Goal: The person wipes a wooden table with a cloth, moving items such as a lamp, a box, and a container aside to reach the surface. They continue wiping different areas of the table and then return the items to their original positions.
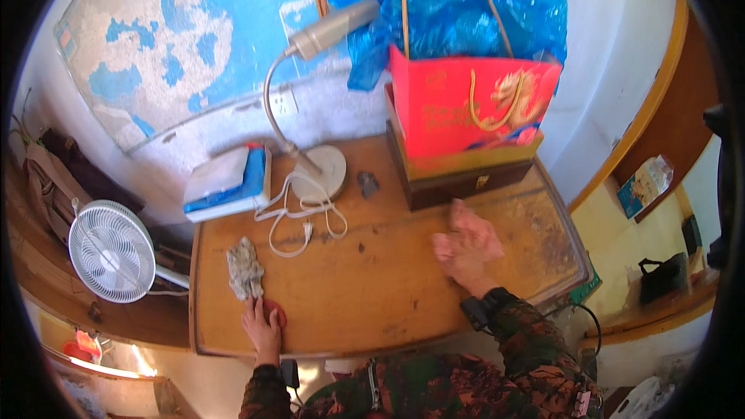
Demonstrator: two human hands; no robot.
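A pink cloth (478, 234) lies on the wooden desk (355, 291), right of its middle. My right hand (465, 265), slightly blurred, is pressed over the cloth and holds it against the desktop. Near the front left corner, my left hand (260, 326) rests with its fingers apart, and its fingertips reach the lower end of a crumpled grey cloth (244, 267). Beside and partly behind its thumb is a small round red object (276, 312); whether the hand touches it, I cannot tell.
A desk lamp (319, 173) with a loose white cord (291, 253) stands at the back. Left of it is a blue-and-white box (227, 186). A red gift bag (448, 110) tops a brown case (433, 189). A dark scrap (367, 184) lies nearby. A white fan (112, 251) stands left.
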